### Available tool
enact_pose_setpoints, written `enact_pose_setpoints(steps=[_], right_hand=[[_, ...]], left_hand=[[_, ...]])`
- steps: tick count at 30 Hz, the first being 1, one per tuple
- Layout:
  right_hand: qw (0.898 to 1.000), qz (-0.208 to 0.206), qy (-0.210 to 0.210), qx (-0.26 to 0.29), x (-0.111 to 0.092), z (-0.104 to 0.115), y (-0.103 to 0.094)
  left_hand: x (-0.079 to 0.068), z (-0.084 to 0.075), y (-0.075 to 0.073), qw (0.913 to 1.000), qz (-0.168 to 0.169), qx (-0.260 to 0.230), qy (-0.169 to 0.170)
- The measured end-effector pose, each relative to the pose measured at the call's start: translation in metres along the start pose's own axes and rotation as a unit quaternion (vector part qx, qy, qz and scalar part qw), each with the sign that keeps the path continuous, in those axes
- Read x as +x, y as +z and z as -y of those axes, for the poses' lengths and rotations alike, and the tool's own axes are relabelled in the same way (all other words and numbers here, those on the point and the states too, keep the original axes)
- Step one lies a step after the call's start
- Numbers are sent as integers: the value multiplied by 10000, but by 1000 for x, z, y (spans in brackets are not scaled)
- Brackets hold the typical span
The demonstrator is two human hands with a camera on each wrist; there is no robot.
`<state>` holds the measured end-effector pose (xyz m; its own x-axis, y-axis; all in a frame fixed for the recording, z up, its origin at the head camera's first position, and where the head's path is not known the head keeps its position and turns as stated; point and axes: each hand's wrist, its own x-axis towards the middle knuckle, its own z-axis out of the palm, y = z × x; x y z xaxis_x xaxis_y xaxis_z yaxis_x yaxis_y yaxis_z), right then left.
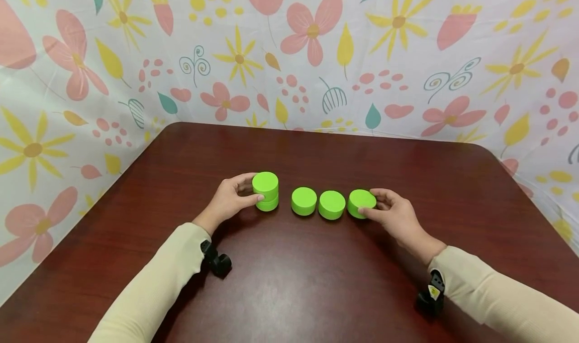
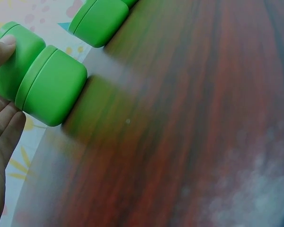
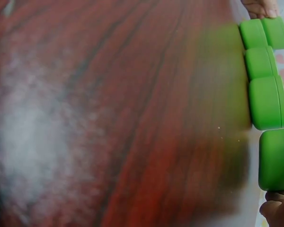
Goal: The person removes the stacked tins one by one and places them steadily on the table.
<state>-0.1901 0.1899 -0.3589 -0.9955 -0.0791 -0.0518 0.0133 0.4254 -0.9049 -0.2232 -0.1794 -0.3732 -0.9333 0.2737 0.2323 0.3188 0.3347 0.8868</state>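
Two lidded green round jars stand one on the other at the left of the row. My left hand [image 1: 230, 197] grips the upper jar [image 1: 265, 183], thumb at its front and fingers behind; the lower jar [image 1: 268, 204] rests on the table, as the left wrist view also shows with its lower jar [image 2: 54, 90]. At the right end, my right hand [image 1: 395, 217] holds a single green jar [image 1: 362, 201] between thumb and fingers. Its underside shows slight clearance from the table in the right wrist view, where this jar [image 3: 274, 161] is at lower right.
Between the hands, two more green jars, a left one [image 1: 304, 201] and a right one [image 1: 332, 205], stand side by side on the dark wooden table [image 1: 289, 277]. A floral cloth [image 1: 271, 51] hangs behind the table's far edge. Black cameras are strapped at both wrists.
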Motion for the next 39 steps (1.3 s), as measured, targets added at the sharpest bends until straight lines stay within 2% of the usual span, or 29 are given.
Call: enact_pose_setpoints(steps=[19,34,39], right_hand=[[9999,-13,43,-141,1,-7,5],[9999,-59,44,156,0,-8,8],[9999,-73,47,53,-4,-5,6]], left_hand=[[0,-2,0,9999,-8,-78,-69],[0,2,0,9999,-27,-92,-42],[0,1,1,9999,8,-141,-48]])
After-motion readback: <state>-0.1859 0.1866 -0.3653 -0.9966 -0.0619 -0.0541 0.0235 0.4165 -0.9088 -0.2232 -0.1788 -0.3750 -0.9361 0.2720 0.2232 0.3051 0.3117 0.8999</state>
